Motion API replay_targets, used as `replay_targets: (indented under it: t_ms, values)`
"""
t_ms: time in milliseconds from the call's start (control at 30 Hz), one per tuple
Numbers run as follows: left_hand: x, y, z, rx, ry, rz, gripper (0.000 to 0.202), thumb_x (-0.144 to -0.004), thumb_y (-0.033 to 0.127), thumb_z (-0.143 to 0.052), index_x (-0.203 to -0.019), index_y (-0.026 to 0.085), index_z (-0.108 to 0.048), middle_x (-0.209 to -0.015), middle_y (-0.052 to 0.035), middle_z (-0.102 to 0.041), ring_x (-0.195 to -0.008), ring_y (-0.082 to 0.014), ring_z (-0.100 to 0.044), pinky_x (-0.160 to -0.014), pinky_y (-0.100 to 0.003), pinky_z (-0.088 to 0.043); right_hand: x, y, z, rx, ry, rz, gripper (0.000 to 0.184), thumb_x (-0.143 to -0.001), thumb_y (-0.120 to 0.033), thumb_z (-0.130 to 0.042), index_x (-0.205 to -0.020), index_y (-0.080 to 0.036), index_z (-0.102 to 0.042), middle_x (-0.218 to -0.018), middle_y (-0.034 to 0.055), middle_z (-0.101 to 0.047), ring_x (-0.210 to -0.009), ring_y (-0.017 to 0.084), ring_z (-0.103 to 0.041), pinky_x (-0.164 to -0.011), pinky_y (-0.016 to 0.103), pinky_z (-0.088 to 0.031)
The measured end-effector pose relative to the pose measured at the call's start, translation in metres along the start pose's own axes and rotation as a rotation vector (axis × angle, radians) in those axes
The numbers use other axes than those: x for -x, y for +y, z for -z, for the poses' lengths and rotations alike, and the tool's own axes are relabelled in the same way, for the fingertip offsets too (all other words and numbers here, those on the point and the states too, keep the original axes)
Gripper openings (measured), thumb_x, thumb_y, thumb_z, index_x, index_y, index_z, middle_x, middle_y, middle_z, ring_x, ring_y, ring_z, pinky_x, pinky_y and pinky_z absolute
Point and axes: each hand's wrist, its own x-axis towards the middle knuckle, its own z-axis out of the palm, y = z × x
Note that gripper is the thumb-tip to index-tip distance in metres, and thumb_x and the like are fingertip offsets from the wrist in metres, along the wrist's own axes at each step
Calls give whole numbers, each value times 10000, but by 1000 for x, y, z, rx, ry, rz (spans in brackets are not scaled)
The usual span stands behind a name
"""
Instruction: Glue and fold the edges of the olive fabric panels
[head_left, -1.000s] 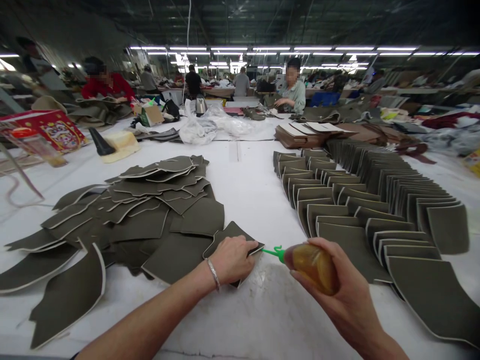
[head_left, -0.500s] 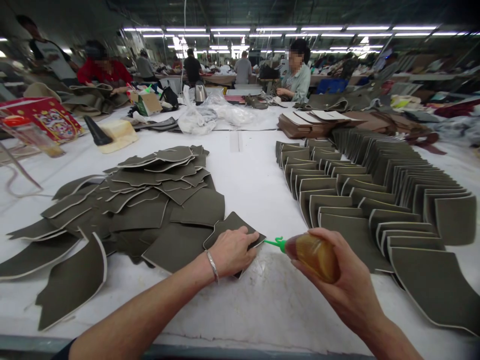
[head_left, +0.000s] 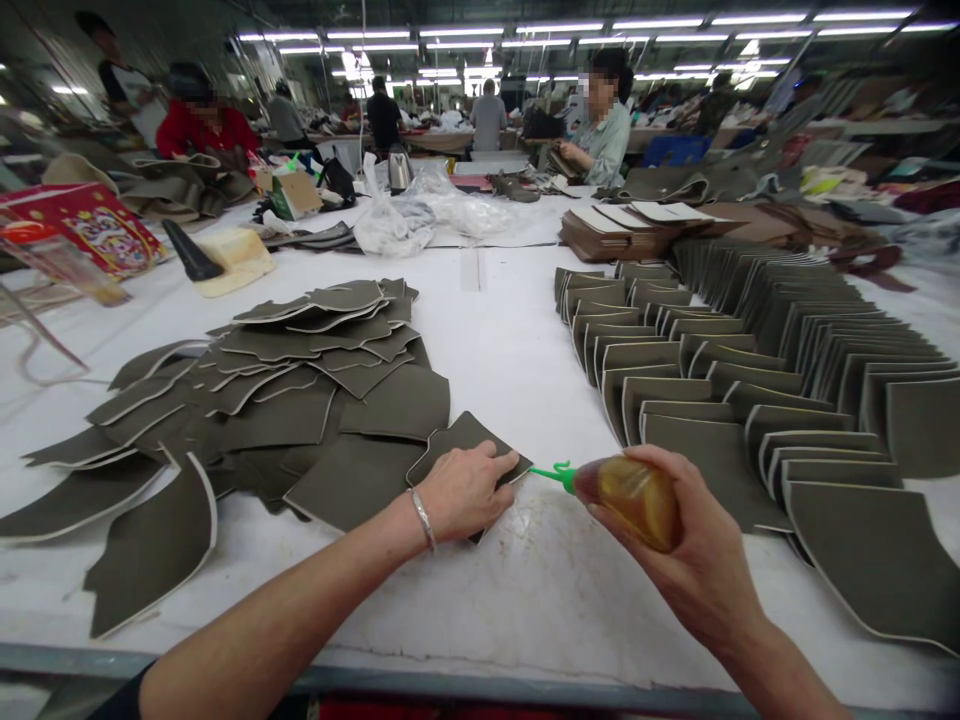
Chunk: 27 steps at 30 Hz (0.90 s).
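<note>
Little has shifted: left fingers [head_left: 491,463] flat on piece [head_left: 461,436], right fingers [head_left: 664,463] grip bottle [head_left: 634,497], perhaps glue.

Left hand [head_left: 465,492] pressed flat, palm down — right hand [head_left: 697,570] curled in a tight grip.

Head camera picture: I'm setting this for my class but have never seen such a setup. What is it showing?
No machine here: a person wears a camera on the head, looking down at their own bare hands. The left hand presses a grey piece flat on the white table. The right hand holds a bottle of amber liquid, its green nozzle pointing at the piece's edge. A loose pile of such pieces lies left, neat rows right. Other people work behind.
</note>
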Motion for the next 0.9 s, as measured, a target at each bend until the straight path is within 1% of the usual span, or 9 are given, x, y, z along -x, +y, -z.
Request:
replay_targets:
  t_ms: [133,233,333,500,667,700,833,900]
  values:
    - [0,1,1,2,-21,17,458,-898,307,-422,-1347,283,-507,-1081,-55,-616,-851,-241,-653,-737,-351,-507,2,1,0,-36,-25,-47,431,-864,-447,-685,-1211,-275,-497,-1076,42,-566,-897,241,-577,-774,335,-447]
    - [0,0,2,6,-25,12,458,-903,304,-415,-1350,272,-507,-1086,-57,-618,-863,-239,-653,-748,-351,-507,2,3,-1,-37,14,-84,446,-855,-452,-693,-1214,-271,-499,-1098,39,-563,-913,238,-579,-792,332,-452]
    - [0,-1,2,14,-25,-3,457,-905,303,-414,-1350,265,-510,-1086,-58,-620,-867,-238,-652,-752,-354,-508,4,4,-3,-26,36,-86,445,-852,-449,-696,-1210,-270,-500,-1107,35,-561,-928,233,-575,-803,321,-451]
    - [-1,-3,2,36,-21,-9,466,-910,297,-417,-1367,250,-500,-1096,-61,-624,-903,-243,-649,-785,-365,-507,10,2,-5,-97,-48,-108,432,-844,-457,-703,-1190,-279,-515,-1075,17,-577,-864,209,-588,-747,285,-469]
    - [1,-2,2,45,-30,-4,461,-929,311,-410,-1379,241,-484,-1134,-69,-615,-943,-243,-642,-819,-369,-505,12,3,-6,-86,34,-156,446,-838,-485,-701,-1185,-271,-521,-1065,23,-579,-868,217,-590,-729,281,-475]
    - [1,-2,2,46,-27,-7,462,-930,314,-411,-1380,240,-482,-1140,-70,-613,-949,-244,-641,-820,-368,-506,13,3,-7,-91,24,-152,448,-837,-483,-703,-1186,-271,-520,-1070,24,-579,-870,217,-591,-732,282,-477]
    - [2,-3,1,47,-17,-9,474,-915,303,-430,-1382,239,-480,-1129,-63,-620,-935,-239,-644,-816,-360,-506,17,3,-10,-156,-79,-119,427,-845,-467,-703,-1190,-290,-522,-1108,11,-583,-902,202,-597,-765,264,-476]
    - [2,-4,0,47,-3,-15,472,-914,308,-434,-1378,236,-484,-1128,-61,-622,-936,-242,-644,-814,-362,-507,18,3,-10,-162,-57,-138,419,-848,-475,-700,-1183,-292,-527,-1094,4,-588,-887,191,-599,-746,247,-475]
